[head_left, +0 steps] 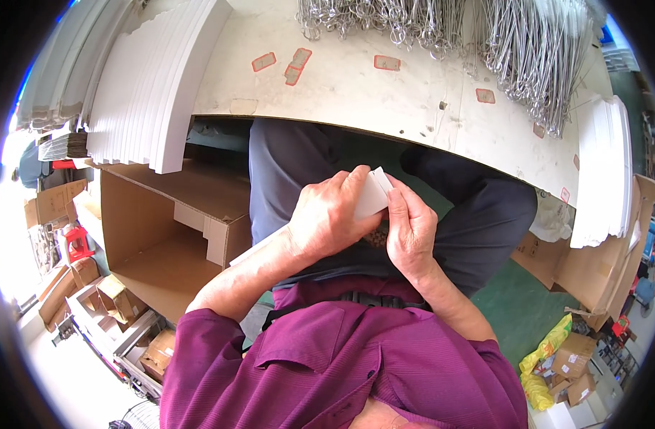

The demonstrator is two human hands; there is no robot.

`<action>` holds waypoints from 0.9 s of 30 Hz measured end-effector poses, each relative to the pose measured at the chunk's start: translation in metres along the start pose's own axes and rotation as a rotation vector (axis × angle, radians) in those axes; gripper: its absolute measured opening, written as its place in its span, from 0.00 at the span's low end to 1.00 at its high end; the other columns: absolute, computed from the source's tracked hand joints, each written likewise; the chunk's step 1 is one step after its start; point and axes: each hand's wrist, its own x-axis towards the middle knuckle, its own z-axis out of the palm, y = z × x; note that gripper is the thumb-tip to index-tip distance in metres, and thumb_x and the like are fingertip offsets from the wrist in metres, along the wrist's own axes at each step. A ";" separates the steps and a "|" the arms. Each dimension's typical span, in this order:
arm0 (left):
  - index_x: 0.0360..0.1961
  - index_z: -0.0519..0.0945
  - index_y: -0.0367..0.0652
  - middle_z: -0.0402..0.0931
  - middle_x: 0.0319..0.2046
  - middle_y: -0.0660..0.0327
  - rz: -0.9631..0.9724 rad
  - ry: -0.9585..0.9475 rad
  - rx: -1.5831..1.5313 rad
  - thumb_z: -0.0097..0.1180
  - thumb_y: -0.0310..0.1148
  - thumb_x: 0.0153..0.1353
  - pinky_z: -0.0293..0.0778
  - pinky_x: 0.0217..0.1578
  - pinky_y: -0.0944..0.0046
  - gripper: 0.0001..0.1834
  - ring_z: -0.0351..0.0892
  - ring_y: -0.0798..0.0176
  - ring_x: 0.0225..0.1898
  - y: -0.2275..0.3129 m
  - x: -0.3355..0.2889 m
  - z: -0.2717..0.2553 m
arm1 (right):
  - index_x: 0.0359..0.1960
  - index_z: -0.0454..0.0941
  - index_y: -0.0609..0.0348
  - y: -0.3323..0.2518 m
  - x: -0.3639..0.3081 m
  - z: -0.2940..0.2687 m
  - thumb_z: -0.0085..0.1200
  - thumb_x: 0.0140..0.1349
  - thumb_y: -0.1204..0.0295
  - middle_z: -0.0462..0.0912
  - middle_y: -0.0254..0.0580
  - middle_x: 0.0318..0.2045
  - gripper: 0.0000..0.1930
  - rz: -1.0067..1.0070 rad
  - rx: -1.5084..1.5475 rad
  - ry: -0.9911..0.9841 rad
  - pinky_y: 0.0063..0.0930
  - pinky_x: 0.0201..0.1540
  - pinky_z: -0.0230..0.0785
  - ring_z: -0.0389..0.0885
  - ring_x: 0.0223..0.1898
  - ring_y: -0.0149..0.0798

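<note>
Above my lap I hold a slim white box. Its end shows between my two hands, and a white strip that looks like the same box reaches back under my left forearm. My left hand is wrapped round the box from the left. At its end, my right hand pinches the edge between thumb and fingers. The near side of the box is hidden behind my left hand.
Ahead is a worktable. Several long white boxes stand in a row at its left, and bundled metal wires with looped ends lie at the far right. White pieces hang over its right end. An open cardboard box stands left of my legs.
</note>
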 end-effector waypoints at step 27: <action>0.58 0.76 0.33 0.82 0.32 0.50 0.078 0.004 0.104 0.77 0.37 0.49 0.83 0.26 0.54 0.36 0.87 0.48 0.30 0.001 -0.007 0.002 | 0.44 0.88 0.69 0.006 0.007 -0.002 0.65 0.70 0.73 0.90 0.38 0.31 0.10 0.183 0.194 0.054 0.21 0.37 0.77 0.83 0.33 0.23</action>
